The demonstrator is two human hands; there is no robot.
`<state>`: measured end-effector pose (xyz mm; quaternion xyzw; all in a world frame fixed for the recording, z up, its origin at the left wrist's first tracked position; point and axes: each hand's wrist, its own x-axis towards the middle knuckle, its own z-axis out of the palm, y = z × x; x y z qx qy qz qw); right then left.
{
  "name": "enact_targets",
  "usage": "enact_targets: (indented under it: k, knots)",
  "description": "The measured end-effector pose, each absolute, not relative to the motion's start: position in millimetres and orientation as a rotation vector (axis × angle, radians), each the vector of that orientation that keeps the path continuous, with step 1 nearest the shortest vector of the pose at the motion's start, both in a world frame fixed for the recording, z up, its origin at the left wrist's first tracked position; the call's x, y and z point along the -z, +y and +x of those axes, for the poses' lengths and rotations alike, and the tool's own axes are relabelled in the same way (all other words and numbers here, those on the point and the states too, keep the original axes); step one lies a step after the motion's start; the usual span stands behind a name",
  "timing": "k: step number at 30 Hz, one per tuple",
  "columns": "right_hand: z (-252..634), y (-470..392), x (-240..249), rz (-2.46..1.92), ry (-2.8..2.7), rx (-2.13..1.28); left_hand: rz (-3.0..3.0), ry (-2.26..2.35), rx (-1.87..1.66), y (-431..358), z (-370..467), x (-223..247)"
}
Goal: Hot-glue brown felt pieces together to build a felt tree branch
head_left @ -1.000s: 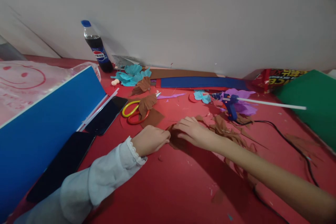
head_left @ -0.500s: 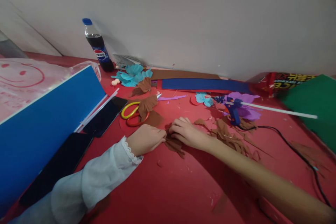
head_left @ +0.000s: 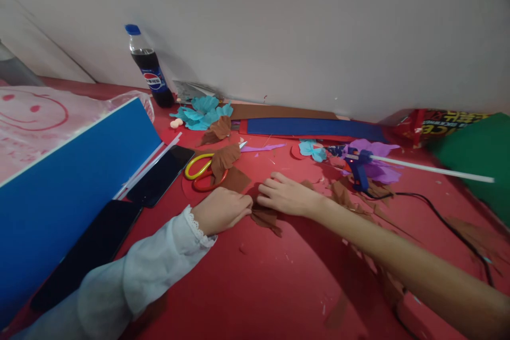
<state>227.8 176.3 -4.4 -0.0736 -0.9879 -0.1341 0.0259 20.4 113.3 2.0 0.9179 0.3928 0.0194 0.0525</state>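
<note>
My left hand (head_left: 223, 209), in a pale lace-cuffed sleeve, is closed in a pinch on the left edge of a piece of brown crepe paper (head_left: 266, 219). From the other side my right hand (head_left: 289, 195) bends its fingers down onto that same paper; its fingertips are partly hidden against it. The crepe paper is gathered between both hands, its loose end fanning toward me. Just beyond the left hand lie scissors (head_left: 195, 167) with yellow and red handles, partly covered by another brown crepe petal (head_left: 225, 157).
A glue gun (head_left: 357, 166) with a long white stick rests at right, its black cord trailing beside my right forearm. Two phones (head_left: 161, 176) and a blue board (head_left: 79, 191) are at left. A cola bottle (head_left: 153, 77) and blue crepe flowers (head_left: 203, 113) stand near the wall.
My right hand's fingers have straightened a little and shifted slightly left across the crepe paper. The right forearm has moved closer to the scraps behind it. My left hand stays in place.
</note>
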Motion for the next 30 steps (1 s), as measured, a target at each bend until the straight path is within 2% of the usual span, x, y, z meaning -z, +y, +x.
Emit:
enact_targets:
  k: [11,18,21,26,30]
  knots:
    - [243,177,-4,-0.261,-3.076,0.585,2.750,1.223,-0.059,114,21,-3]
    - [253,180,-17,-0.485,-3.086,0.638,2.692,1.258,-0.068,114,22,-3]
    - [242,178,-22,-0.601,-3.058,0.428,2.679,1.255,-0.103,114,22,-3]
    - [215,174,-12,-0.730,-2.893,-0.358,2.666,1.256,-0.113,116,21,-1]
    - [211,176,-1,-0.792,-2.832,-0.691,2.630,1.276,-0.113,117,20,0]
